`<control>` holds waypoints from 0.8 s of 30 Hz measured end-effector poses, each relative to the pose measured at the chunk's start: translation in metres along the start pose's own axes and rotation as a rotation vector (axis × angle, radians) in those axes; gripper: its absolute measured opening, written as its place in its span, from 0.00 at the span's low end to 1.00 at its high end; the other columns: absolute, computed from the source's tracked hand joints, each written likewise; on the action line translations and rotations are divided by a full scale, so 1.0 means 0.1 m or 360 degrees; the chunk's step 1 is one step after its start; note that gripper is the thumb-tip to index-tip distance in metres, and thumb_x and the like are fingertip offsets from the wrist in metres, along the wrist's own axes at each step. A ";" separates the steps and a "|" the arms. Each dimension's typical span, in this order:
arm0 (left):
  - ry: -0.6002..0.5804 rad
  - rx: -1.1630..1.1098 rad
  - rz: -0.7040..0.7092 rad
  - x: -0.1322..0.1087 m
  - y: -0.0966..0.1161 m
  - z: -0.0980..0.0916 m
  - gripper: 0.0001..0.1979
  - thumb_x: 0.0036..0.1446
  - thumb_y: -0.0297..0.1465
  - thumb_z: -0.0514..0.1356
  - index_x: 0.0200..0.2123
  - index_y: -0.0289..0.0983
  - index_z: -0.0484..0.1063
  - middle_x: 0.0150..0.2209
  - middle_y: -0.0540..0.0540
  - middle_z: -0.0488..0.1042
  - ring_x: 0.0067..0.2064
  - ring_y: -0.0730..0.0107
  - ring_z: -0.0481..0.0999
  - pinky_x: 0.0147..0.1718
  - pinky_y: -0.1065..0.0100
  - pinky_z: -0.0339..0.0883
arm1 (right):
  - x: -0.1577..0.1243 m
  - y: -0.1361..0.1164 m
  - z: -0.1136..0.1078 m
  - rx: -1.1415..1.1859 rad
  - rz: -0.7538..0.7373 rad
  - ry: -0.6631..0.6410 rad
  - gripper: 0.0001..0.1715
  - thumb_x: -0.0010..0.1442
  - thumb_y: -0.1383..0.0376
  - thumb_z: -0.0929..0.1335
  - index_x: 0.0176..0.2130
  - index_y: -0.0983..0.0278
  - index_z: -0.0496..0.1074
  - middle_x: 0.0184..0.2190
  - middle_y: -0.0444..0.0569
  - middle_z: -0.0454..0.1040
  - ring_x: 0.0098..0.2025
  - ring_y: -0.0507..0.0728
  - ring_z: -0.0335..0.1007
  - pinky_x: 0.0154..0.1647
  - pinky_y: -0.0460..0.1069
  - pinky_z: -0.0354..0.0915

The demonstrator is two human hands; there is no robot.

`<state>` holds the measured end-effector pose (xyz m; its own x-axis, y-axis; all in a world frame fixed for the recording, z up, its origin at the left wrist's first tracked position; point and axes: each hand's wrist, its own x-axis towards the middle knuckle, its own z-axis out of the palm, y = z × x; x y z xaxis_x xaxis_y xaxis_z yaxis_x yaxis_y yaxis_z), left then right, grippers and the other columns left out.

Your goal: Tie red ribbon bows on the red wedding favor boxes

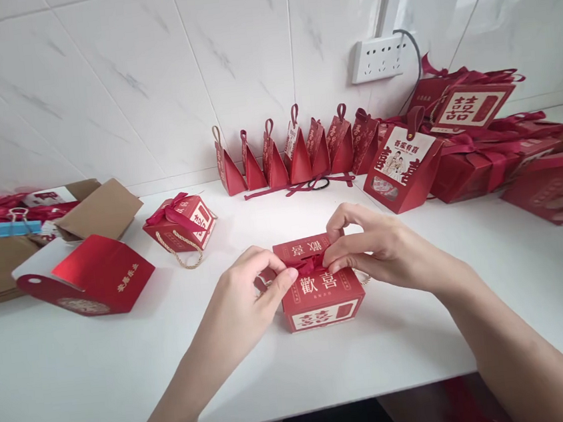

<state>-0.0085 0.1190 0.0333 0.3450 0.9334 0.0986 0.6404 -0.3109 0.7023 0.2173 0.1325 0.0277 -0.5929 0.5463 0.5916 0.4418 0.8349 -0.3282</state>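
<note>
The red box (324, 300) bears pale lettering and a cream front label. It sits on the white table (238, 370), below and between the fingertips. Left hand (251, 282) and right hand (373, 247) pinch the crimson ribbon (310, 265), apparently at its ends, partly hidden; fingers curled, forearms converging.

Left arm (187, 389) slants up from the lower left, right arm (500, 335) from the lower right; left hand (252, 288) and right hand (380, 247) face each other mid-frame, thumbs (287, 279) pinched against bent fingers (346, 216).
</note>
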 end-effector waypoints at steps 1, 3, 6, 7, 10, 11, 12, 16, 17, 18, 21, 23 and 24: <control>-0.0021 -0.0035 -0.0019 0.01 -0.02 0.00 0.13 0.59 0.42 0.53 0.28 0.40 0.66 0.34 0.52 0.70 0.36 0.71 0.70 0.31 0.70 0.62 | 0.00 0.00 -0.01 0.0008 0.0002 -0.0016 0.13 0.63 0.69 0.62 0.33 0.63 0.75 0.33 0.49 0.64 0.34 0.52 0.64 0.36 0.50 0.63; -0.0056 -0.0119 -0.0045 0.02 -0.08 0.01 0.14 0.59 0.43 0.53 0.27 0.40 0.66 0.36 0.51 0.70 0.39 0.70 0.70 0.33 0.70 0.63 | -0.02 0.01 -0.04 0.0031 0.0013 -0.0055 0.12 0.63 0.71 0.62 0.34 0.64 0.75 0.32 0.49 0.64 0.33 0.52 0.63 0.35 0.49 0.63; -0.0050 -0.0193 -0.0048 0.02 -0.13 0.00 0.14 0.58 0.43 0.54 0.27 0.40 0.66 0.41 0.50 0.69 0.43 0.68 0.70 0.37 0.68 0.64 | -0.03 0.03 -0.05 0.0055 0.0040 -0.0103 0.12 0.62 0.71 0.63 0.34 0.64 0.75 0.32 0.49 0.64 0.33 0.52 0.63 0.35 0.48 0.63; -0.0038 -0.0198 -0.0048 0.02 -0.14 -0.01 0.14 0.58 0.43 0.54 0.27 0.40 0.67 0.43 0.50 0.69 0.45 0.67 0.70 0.39 0.68 0.64 | -0.04 0.03 -0.05 0.0057 0.0052 -0.0112 0.13 0.62 0.71 0.62 0.34 0.64 0.75 0.32 0.49 0.64 0.33 0.52 0.63 0.35 0.48 0.63; -0.0027 -0.0186 -0.0043 0.01 -0.15 -0.05 0.14 0.57 0.42 0.55 0.26 0.40 0.67 0.48 0.49 0.67 0.50 0.65 0.69 0.43 0.67 0.64 | -0.06 0.06 -0.06 0.0051 0.0091 -0.0123 0.14 0.63 0.71 0.62 0.33 0.63 0.75 0.33 0.49 0.64 0.33 0.52 0.63 0.37 0.49 0.63; -0.0025 -0.0173 -0.0038 0.01 -0.16 -0.06 0.14 0.57 0.42 0.55 0.25 0.40 0.67 0.50 0.50 0.66 0.52 0.64 0.68 0.45 0.67 0.63 | -0.06 0.07 -0.07 0.0047 0.0103 -0.0130 0.14 0.63 0.71 0.62 0.33 0.63 0.75 0.33 0.49 0.64 0.33 0.52 0.63 0.37 0.49 0.63; -0.0016 -0.0149 -0.0030 0.01 -0.16 -0.07 0.14 0.57 0.41 0.55 0.25 0.39 0.67 0.50 0.50 0.66 0.53 0.64 0.67 0.46 0.67 0.62 | -0.07 0.08 -0.08 0.0037 0.0117 -0.0136 0.14 0.63 0.71 0.62 0.33 0.63 0.76 0.33 0.49 0.64 0.34 0.52 0.63 0.37 0.49 0.63; 0.0074 0.0026 -0.0020 0.01 -0.15 -0.06 0.13 0.57 0.41 0.55 0.26 0.39 0.67 0.43 0.49 0.68 0.45 0.67 0.69 0.40 0.68 0.63 | -0.09 0.10 -0.13 -0.0022 0.0212 -0.0169 0.14 0.62 0.69 0.63 0.33 0.62 0.77 0.33 0.49 0.65 0.33 0.53 0.63 0.35 0.49 0.62; 0.0074 0.0036 -0.0028 0.00 -0.14 -0.05 0.12 0.57 0.41 0.55 0.27 0.40 0.67 0.39 0.49 0.69 0.41 0.68 0.70 0.38 0.69 0.63 | -0.09 0.09 -0.15 0.0005 0.0238 -0.0187 0.13 0.62 0.67 0.63 0.33 0.61 0.77 0.34 0.49 0.66 0.34 0.53 0.64 0.34 0.48 0.62; 0.0055 0.0012 -0.0044 -0.01 -0.13 -0.04 0.12 0.57 0.42 0.55 0.28 0.40 0.67 0.35 0.50 0.69 0.37 0.70 0.70 0.35 0.69 0.63 | -0.09 0.06 -0.18 0.0054 0.0270 -0.0204 0.11 0.61 0.65 0.65 0.34 0.61 0.77 0.35 0.50 0.67 0.34 0.53 0.64 0.34 0.48 0.62; -0.0063 -0.0166 -0.0137 -0.07 -0.08 -0.01 0.14 0.58 0.46 0.52 0.34 0.42 0.65 0.29 0.53 0.69 0.31 0.72 0.69 0.30 0.71 0.62 | -0.08 -0.07 -0.23 0.0208 0.0473 -0.0128 0.14 0.59 0.54 0.67 0.36 0.61 0.75 0.37 0.49 0.70 0.35 0.54 0.66 0.32 0.47 0.63; -0.0093 -0.0186 -0.0246 -0.10 -0.03 0.00 0.17 0.58 0.49 0.50 0.35 0.42 0.64 0.28 0.53 0.69 0.29 0.72 0.69 0.26 0.71 0.60 | -0.09 -0.16 -0.23 0.0149 0.0751 -0.0021 0.20 0.60 0.49 0.64 0.33 0.62 0.72 0.30 0.47 0.70 0.30 0.53 0.65 0.28 0.46 0.61; -0.0087 -0.0156 -0.0305 -0.11 -0.01 0.01 0.18 0.58 0.50 0.49 0.34 0.42 0.64 0.28 0.53 0.70 0.29 0.71 0.69 0.24 0.71 0.58 | -0.11 -0.19 -0.22 0.0078 0.0902 -0.0006 0.23 0.62 0.48 0.61 0.29 0.63 0.70 0.25 0.46 0.69 0.26 0.52 0.63 0.24 0.46 0.58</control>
<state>-0.0126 0.1089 0.0310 0.2619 0.9618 -0.0801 0.6291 -0.1072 0.7699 0.2302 0.1090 0.0436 -0.2747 0.9101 0.3103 0.6598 0.4132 -0.6276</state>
